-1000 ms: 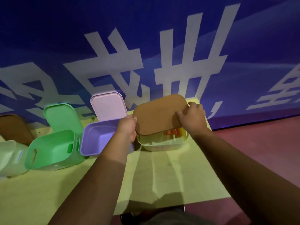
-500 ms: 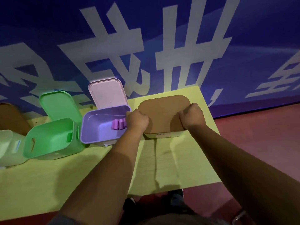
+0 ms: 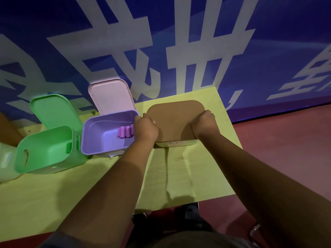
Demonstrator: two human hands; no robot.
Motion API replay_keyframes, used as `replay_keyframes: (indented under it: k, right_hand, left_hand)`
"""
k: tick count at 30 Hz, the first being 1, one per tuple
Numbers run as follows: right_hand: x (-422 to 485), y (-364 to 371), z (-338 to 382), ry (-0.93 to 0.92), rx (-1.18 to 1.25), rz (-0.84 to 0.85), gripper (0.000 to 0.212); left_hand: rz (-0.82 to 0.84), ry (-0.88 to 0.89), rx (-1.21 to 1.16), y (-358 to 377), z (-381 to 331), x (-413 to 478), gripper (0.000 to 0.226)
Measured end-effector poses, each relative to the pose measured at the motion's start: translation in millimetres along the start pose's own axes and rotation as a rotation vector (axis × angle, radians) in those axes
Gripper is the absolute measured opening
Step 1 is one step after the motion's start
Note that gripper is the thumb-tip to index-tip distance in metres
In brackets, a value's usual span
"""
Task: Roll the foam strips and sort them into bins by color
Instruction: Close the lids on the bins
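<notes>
1. Blue wall (image 3: 268,42) with big white characters at the back, red floor (image 3: 286,149) below it, yellow table (image 3: 179,167) in front.
2. Flat on a cream bin (image 3: 175,144) near the table's far right corner, the brown lid (image 3: 175,120); only the bin's front wall showing beneath.
3. At the brown lid's left edge, the left hand (image 3: 146,127), knuckles up, fingers curled tight over that edge.
4. At the brown lid's right edge, the right hand (image 3: 204,124), curled over the rim in the same grip.
5. Just left of the brown lid, the open purple bin (image 3: 103,138), its near wall right against the left hand; touching or not, cannot tell.
6. Inside the purple bin, purple rolls (image 3: 125,132) bunched at the wall nearest the brown lid, partly hidden by the left hand.
7. Left of and beyond the brown lid, an upright pink lid (image 3: 111,95) behind the purple bin, leaning on the wall.
8. Further left of the brown lid, the open green bin (image 3: 46,149), tipped toward the camera, just beside the purple bin.
9. Behind the green bin, an upright green lid (image 3: 52,110) against the wall.
10. Farthest left of the brown lid, a pale bin (image 3: 5,163), cut off by the frame.
</notes>
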State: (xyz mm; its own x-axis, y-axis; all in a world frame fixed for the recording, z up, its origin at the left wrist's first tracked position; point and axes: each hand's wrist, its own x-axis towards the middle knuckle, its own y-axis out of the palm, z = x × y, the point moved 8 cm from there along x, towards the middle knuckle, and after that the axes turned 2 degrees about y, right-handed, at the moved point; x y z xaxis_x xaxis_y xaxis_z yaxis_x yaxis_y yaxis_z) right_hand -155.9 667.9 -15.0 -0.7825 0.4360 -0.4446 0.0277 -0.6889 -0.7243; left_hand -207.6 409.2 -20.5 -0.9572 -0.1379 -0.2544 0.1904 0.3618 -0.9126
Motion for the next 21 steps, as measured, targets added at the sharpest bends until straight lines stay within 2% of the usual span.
replay_keyframes:
  k: [7, 13, 17, 21]
  right_hand:
    - [7.7, 9.5, -2.4, 0.055, -0.028, 0.021, 0.085]
    - [8.7, 15.1, -4.9, 0.058, -0.087, 0.025, 0.106]
    - [8.0, 12.7, -8.4, 0.016, -0.073, -0.026, 0.104]
    - [8.9, 9.8, -4.6, 0.024, -0.049, -0.01, 0.103]
  left_hand:
    - [0.144, -0.042, 0.191, 4.9, -11.5, 4.7, 0.072]
    - [0.219, -0.049, 0.242, 8.0, -13.4, 4.0, 0.077]
    - [0.315, -0.041, 0.183, 7.2, -16.1, 2.1, 0.1]
    - [0.393, 0.021, 0.222, 5.4, -17.5, -5.4, 0.12]
